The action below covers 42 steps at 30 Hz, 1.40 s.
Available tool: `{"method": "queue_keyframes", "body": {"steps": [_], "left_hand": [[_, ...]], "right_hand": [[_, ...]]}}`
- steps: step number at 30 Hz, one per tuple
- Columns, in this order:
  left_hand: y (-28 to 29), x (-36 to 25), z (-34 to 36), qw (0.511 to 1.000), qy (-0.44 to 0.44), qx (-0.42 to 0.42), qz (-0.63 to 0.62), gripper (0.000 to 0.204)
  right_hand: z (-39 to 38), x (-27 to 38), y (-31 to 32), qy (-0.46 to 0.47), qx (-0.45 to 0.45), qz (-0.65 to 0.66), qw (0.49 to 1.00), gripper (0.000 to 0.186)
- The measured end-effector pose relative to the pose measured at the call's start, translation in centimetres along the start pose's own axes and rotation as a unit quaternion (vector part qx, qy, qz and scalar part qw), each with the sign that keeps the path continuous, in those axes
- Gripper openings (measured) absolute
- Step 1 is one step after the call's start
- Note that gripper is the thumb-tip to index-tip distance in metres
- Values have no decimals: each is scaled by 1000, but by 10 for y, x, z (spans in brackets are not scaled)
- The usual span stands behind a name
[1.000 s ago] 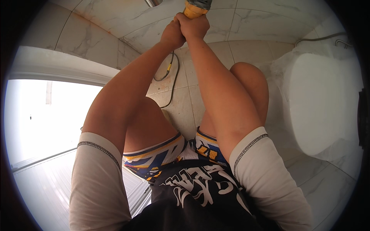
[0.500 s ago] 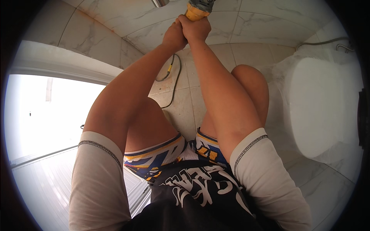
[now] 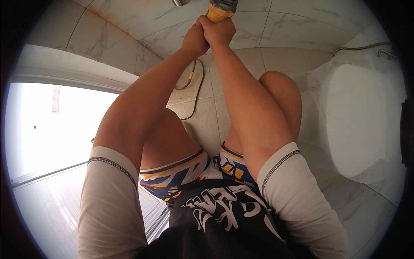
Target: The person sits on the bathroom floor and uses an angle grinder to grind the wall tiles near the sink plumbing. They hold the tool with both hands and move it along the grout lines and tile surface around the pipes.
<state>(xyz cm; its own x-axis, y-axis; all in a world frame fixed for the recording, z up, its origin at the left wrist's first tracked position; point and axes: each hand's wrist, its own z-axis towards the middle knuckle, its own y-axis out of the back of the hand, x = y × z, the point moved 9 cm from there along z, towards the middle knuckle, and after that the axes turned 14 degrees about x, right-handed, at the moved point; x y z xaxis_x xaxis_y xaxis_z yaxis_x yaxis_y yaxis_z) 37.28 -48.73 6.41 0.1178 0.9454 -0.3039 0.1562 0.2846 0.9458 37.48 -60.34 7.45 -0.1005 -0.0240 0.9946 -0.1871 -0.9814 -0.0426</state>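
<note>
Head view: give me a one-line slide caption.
Both hands, left hand and right hand, grip a yellow power tool against a marble-tiled wall, toilet alongside.

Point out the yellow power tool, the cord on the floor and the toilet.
yellow power tool (image 3: 217, 13), head view, yellow grip above the hands.
cord (image 3: 199, 86), head view, loop on floor tiles.
toilet (image 3: 358, 116), head view, closed white lid.

Cut off by the top edge: most of the yellow power tool (image 3: 217, 9), only its rear grip showing above the clasped left hand (image 3: 195, 39) and right hand (image 3: 220, 31). Hidden inside the grip: the fingers' inner sides. Cropped too: the metal fitting (image 3: 181, 2) beside it. Partly lost behind the forearm: the black cord (image 3: 196, 93). Overexposed past telling: the bright pane (image 3: 47, 129).
</note>
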Motion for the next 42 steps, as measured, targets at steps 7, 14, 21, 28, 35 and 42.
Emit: {"method": "queue_keyframes", "body": {"steps": [7, 14, 21, 28, 35, 42], "left_hand": [[3, 6, 6, 999, -34, -38, 18, 60], [-12, 12, -9, 998, -23, -40, -33, 60], [-13, -2, -14, 998, -42, 41, 39, 59], [-12, -6, -10, 999, -26, 40, 10, 57], [-9, -9, -11, 997, -20, 48, 53, 57], [-9, -5, -13, 998, -9, 55, 32, 56]], "right_hand": [[5, 7, -7, 33, 17, 1, 999, 53], [-10, -9, -4, -4, 28, -31, 999, 56], [-17, -16, -1, -33, -4, 6, 999, 56], [-14, -16, 6, -27, -22, -1, 999, 58], [-10, -17, 3, -40, -1, -22, 999, 57], [-12, -15, 1, -34, -9, -13, 999, 58]]}}
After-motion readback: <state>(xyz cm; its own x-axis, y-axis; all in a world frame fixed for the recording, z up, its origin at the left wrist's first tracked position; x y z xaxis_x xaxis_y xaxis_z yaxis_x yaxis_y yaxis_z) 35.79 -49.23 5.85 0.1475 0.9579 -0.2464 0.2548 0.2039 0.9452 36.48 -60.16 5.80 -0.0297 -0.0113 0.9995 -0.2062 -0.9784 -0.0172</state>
